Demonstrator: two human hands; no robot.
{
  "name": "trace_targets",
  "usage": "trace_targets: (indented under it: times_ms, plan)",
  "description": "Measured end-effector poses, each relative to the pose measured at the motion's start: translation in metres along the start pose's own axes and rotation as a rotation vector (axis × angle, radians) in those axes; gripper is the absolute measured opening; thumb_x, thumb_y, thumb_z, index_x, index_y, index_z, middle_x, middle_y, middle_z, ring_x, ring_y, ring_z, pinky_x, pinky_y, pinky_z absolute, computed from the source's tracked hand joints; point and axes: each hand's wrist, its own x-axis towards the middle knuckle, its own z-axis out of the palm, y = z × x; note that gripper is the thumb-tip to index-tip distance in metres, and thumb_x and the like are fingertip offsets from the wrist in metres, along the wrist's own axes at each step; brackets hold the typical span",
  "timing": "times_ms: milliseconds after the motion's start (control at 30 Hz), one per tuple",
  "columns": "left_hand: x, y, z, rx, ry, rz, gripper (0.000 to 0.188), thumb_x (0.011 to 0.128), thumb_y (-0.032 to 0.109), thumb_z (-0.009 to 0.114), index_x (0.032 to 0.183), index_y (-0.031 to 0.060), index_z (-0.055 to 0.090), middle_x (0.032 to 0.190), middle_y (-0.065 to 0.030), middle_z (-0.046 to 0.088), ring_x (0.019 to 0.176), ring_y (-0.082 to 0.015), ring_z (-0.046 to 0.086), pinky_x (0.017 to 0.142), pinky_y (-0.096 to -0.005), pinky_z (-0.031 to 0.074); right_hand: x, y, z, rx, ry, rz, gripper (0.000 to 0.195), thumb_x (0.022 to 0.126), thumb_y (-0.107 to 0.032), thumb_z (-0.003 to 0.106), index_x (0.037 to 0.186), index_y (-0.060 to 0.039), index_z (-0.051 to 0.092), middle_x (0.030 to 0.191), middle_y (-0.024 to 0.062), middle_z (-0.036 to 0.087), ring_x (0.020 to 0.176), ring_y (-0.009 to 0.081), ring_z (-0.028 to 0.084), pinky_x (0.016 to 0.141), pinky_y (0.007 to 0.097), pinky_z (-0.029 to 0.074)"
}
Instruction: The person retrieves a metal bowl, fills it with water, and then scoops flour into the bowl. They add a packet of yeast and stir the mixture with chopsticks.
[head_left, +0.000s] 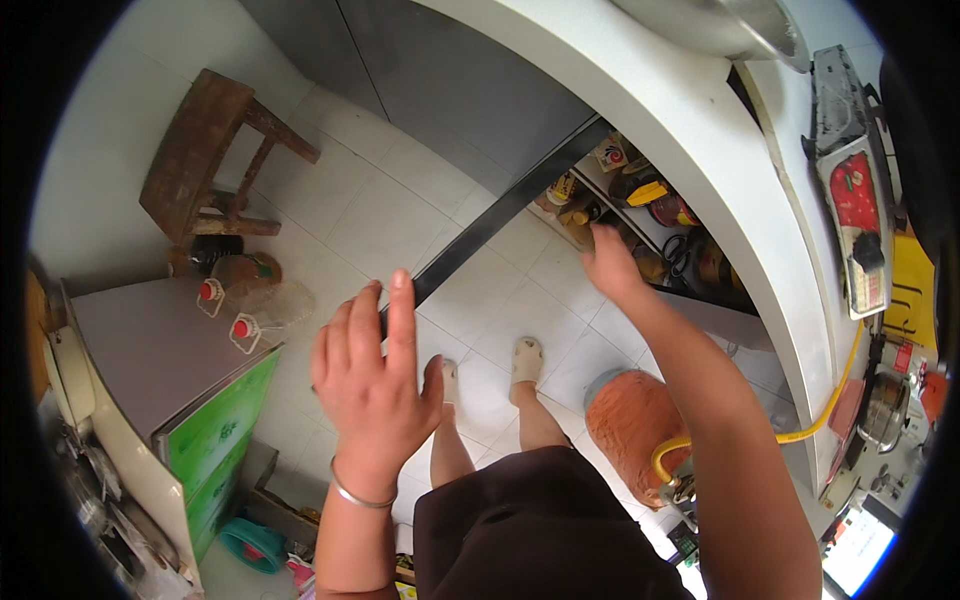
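Note:
My left hand (375, 367), a silver bangle on its wrist, is at the outer end of a dark cabinet door (510, 199) that stands swung out. Its fingers are extended against or just over the door's edge, and whether they touch it is hard to tell. My right hand (611, 259) reaches to the open cabinet, its fingers near a bottle with a yellow cap (583, 217); they look blurred and I cannot tell if they touch anything. On the shelves around it are a yellow object (647, 193), black-handled scissors (676, 255) and several jars and packets.
An orange-brown gas cylinder (630, 427) with a yellow hose (817, 427) stands by my right arm. A wooden stool (199, 157), plastic jugs with red caps (262, 315) and a green-fronted fridge (217, 442) are at the left. The white countertop (675, 127) curves above the cabinet.

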Motion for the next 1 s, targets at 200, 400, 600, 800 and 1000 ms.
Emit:
trace_targets:
  times_ms: [200,400,600,800,1000]
  plan:
    - [0.001,0.004,0.014,0.025,0.023,-0.047,0.083,0.060,0.021,0.072,0.136,0.0022,0.043,0.103,-0.0148,0.055,0.090,-0.0314,0.052,0.082,-0.0403,0.039,0.127,-0.005,-0.012,-0.525,0.199,0.054,0.050,0.086,-0.019,0.054,0.128,0.0060,0.043,0.129,0.0247,0.047,0.122,0.0351,0.045,0.103,0.0388,0.036]
    - [0.003,0.008,0.021,0.054,0.057,-0.074,0.082,0.060,0.021,0.070,0.135,0.0012,0.045,0.094,-0.0147,0.054,0.082,-0.0311,0.052,0.076,-0.0405,0.039,0.209,0.020,-0.012,-0.693,0.234,-0.026,0.047,0.090,-0.022,0.050,0.131,-0.0004,0.045,0.136,0.0218,0.044,0.127,0.0328,0.041,0.106,0.0396,0.033]
    - [0.008,0.004,0.022,0.059,0.101,-0.087,0.076,0.055,0.023,0.067,0.128,0.0035,0.055,0.085,-0.0082,0.051,0.077,-0.0258,0.052,0.073,-0.0387,0.041,0.219,0.035,0.002,-0.602,0.300,-0.028,0.044,0.092,-0.022,0.047,0.130,-0.0016,0.048,0.135,0.0203,0.046,0.126,0.0329,0.043,0.105,0.0403,0.033]
    - [0.009,0.004,0.017,0.060,0.055,-0.048,0.082,0.060,0.029,0.067,0.134,-0.0002,0.046,0.090,-0.0138,0.051,0.081,-0.0309,0.050,0.076,-0.0405,0.038,0.212,0.039,0.013,-0.411,0.412,0.009,0.041,0.093,-0.022,0.044,0.129,-0.0028,0.050,0.135,0.0189,0.048,0.124,0.0329,0.045,0.105,0.0410,0.033]
    - [0.005,0.016,0.007,0.046,0.033,-0.068,0.087,0.059,0.032,0.068,0.136,-0.0001,0.043,0.093,-0.0134,0.050,0.084,-0.0309,0.048,0.079,-0.0414,0.038,0.120,0.003,0.002,0.191,0.512,0.167,0.043,0.084,-0.016,0.062,0.122,0.0003,0.051,0.113,0.0192,0.061,0.104,0.0313,0.059,0.088,0.0353,0.047]
